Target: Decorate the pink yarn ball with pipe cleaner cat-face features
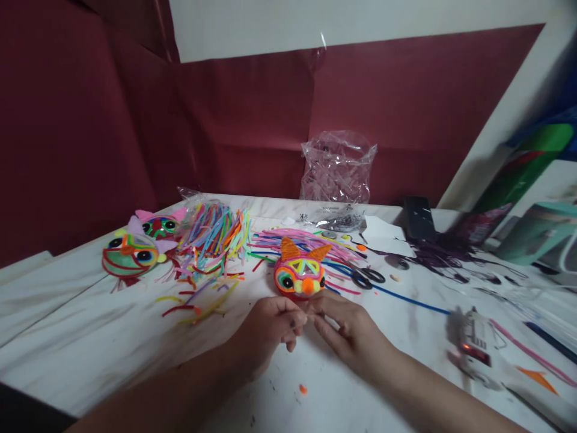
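Observation:
My left hand (pixel 273 325) and my right hand (pixel 345 325) meet fingertip to fingertip low over the table. Both are closed in a pinch, and whatever they hold is too small to make out. Just beyond the fingers sits an animal head figure (pixel 295 275) covered in pink and orange pipe cleaners, with orange ears, a round orange nose and dark eyes. Its lower edge is partly hidden by my hands. A small orange scrap (pixel 303 390) lies on the tabletop, nearer to me than the hands.
To the left are a green figure (pixel 128 260), a pink-eared one (pixel 163 225) and a bundle of coloured pipe cleaners (pixel 216 231). Black-handled scissors (pixel 367 277), a phone (pixel 419 219) and a glue gun (pixel 478 349) lie rightward. Behind stands a clear plastic bag (pixel 336 171).

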`<state>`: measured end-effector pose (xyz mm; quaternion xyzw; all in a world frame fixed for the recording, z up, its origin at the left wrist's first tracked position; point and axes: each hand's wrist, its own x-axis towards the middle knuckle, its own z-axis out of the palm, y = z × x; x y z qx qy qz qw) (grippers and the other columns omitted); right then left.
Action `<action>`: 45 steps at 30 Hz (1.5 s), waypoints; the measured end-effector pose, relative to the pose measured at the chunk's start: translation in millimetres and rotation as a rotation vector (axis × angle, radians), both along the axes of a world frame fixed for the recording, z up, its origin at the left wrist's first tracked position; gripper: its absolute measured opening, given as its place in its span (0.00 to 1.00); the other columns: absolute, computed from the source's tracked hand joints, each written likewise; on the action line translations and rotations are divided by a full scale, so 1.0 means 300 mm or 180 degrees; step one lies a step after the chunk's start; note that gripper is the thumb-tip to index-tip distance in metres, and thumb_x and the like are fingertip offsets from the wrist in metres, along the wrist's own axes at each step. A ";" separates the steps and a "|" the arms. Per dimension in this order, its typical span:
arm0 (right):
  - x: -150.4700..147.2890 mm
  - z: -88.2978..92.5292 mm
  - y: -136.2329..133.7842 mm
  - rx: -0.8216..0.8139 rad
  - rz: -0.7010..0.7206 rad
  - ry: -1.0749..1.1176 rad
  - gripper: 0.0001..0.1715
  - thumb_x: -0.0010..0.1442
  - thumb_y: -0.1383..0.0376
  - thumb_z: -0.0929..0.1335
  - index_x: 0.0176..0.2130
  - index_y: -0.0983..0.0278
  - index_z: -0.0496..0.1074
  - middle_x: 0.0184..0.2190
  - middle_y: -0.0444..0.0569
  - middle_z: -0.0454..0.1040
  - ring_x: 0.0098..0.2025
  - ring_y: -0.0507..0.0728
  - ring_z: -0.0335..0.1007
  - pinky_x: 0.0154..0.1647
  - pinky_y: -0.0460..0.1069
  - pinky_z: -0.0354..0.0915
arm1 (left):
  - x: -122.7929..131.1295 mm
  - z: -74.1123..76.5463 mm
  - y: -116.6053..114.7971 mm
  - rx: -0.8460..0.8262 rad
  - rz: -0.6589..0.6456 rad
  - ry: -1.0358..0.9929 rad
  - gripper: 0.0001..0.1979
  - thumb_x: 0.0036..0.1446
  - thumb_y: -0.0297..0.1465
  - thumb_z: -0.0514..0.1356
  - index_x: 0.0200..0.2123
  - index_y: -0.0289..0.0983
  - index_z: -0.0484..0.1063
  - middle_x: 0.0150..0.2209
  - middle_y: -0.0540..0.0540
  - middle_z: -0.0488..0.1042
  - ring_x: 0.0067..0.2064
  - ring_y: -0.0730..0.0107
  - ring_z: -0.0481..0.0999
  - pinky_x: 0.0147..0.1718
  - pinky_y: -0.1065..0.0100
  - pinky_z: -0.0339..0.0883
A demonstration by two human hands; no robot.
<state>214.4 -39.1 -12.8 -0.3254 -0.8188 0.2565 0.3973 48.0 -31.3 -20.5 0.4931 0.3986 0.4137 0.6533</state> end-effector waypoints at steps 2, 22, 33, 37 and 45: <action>-0.001 -0.004 0.004 -0.0078 -0.0020 0.0059 0.14 0.63 0.64 0.61 0.30 0.64 0.72 0.29 0.52 0.72 0.33 0.55 0.68 0.34 0.49 0.63 | -0.002 -0.004 0.003 0.0082 0.0053 0.0153 0.09 0.39 0.32 0.60 0.16 0.35 0.65 0.15 0.54 0.62 0.15 0.83 0.54 0.16 0.73 0.54; -0.026 -0.041 -0.004 -0.0009 -0.0303 0.0090 0.17 0.63 0.58 0.61 0.27 0.63 0.68 0.29 0.52 0.70 0.31 0.57 0.65 0.33 0.52 0.64 | -0.009 -0.029 0.015 0.0554 0.0131 0.1039 0.06 0.41 0.29 0.57 0.17 0.35 0.65 0.13 0.55 0.61 0.18 0.79 0.59 0.19 0.72 0.52; -0.081 -0.063 -0.002 -0.1731 0.0367 0.2057 0.12 0.56 0.56 0.70 0.31 0.62 0.68 0.21 0.41 0.72 0.24 0.54 0.71 0.33 0.51 0.68 | 0.004 -0.018 0.016 0.0247 0.0094 -0.0026 0.08 0.41 0.32 0.60 0.18 0.34 0.66 0.14 0.54 0.64 0.16 0.80 0.58 0.20 0.72 0.56; -0.061 -0.066 0.002 -0.1395 -0.0122 0.1462 0.15 0.59 0.55 0.67 0.28 0.63 0.68 0.24 0.45 0.72 0.29 0.55 0.70 0.35 0.51 0.67 | 0.005 -0.019 0.016 0.0179 0.0050 0.0228 0.07 0.41 0.31 0.59 0.17 0.35 0.66 0.12 0.55 0.61 0.16 0.79 0.58 0.20 0.71 0.57; -0.014 -0.040 0.014 0.0394 -0.0215 -0.0229 0.14 0.64 0.64 0.60 0.29 0.63 0.69 0.28 0.52 0.72 0.30 0.56 0.67 0.32 0.50 0.64 | -0.014 -0.019 0.023 0.0501 -0.0057 0.0861 0.06 0.40 0.30 0.58 0.17 0.35 0.67 0.12 0.54 0.62 0.17 0.77 0.60 0.20 0.72 0.53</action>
